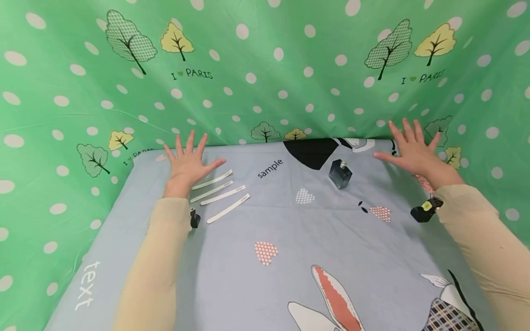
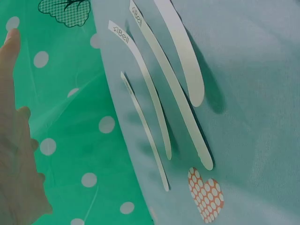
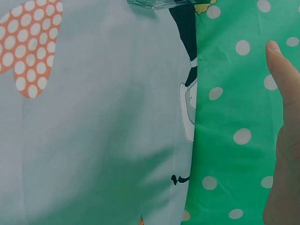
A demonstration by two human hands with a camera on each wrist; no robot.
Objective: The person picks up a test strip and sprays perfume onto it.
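Observation:
My left hand (image 1: 187, 163) has its fingers spread at the far left of the cloth-covered table, holding nothing. Just to its right lie several slim white paper strips (image 1: 228, 208), slightly curved, with small print reading "Bell" on the strips (image 2: 176, 89) in the left wrist view. My right hand (image 1: 416, 154) is also spread and empty, above the far right edge. Between the hands, nearer the right one, a dark square glass bottle (image 1: 340, 174) with a silvery spray neck stands on the cloth. Only the base of the bottle (image 3: 161, 3) shows in the right wrist view.
A pale blue-grey cloth (image 1: 232, 276) printed with hearts, rabbit ears and lettering covers the table. Behind and beside it hangs a green polka-dot curtain (image 1: 232, 101) with tree prints. Black wrist cameras, such as the right camera (image 1: 425, 210), sit under both wrists.

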